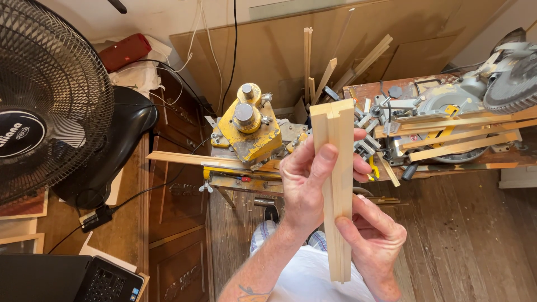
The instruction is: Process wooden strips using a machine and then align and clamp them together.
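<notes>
I hold a pale wooden moulding strip [337,140] upright in front of me, its stepped profile end pointing up. My left hand [305,184] wraps around its middle, thumb pressed on the front face. My right hand [375,237] grips the lower part from the right side, fingers curled against the edge. Both hands touch the strip at once. Behind the strip stands a yellow metal machine [249,131] with two round steel knobs, and a long wooden strip [190,160] lies across its base.
A black standing fan [50,100] fills the left. A mitre saw [498,78] with several wood strips on it sits at the right, offcuts leaning on a board behind. A dark cabinet [173,223], cables and a laptop [67,279] lie lower left.
</notes>
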